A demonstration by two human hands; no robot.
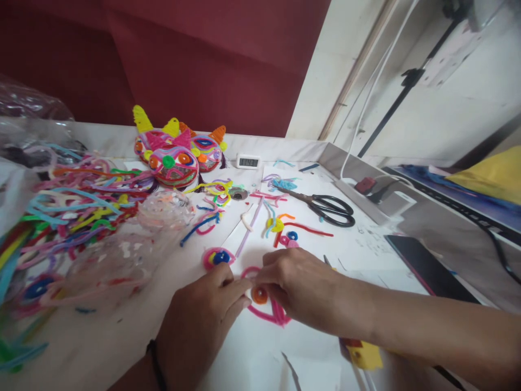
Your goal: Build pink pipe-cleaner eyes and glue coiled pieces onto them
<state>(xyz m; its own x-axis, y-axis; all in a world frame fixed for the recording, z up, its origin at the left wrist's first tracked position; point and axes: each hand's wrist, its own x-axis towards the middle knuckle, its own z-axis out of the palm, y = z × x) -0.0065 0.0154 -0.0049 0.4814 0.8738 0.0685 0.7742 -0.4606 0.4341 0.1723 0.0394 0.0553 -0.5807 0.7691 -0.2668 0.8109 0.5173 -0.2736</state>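
Note:
My left hand [201,320] and my right hand [299,288] meet over a pink pipe-cleaner loop [266,315] lying flat on the white table [122,342]. Inside the loop sits a small orange coil [259,295]. Fingertips of both hands pinch the loop's top edge just above the coil. A pink spiral with a blue centre [217,257] lies just beyond my left hand.
A pile of coloured pipe cleaners [69,206] and clear plastic bags [134,244] fill the left. Finished pipe-cleaner masks [175,157] stand at the back beside a small digital clock [248,161]. Black scissors [325,208], a power strip [366,190] and a dark phone [427,269] lie right.

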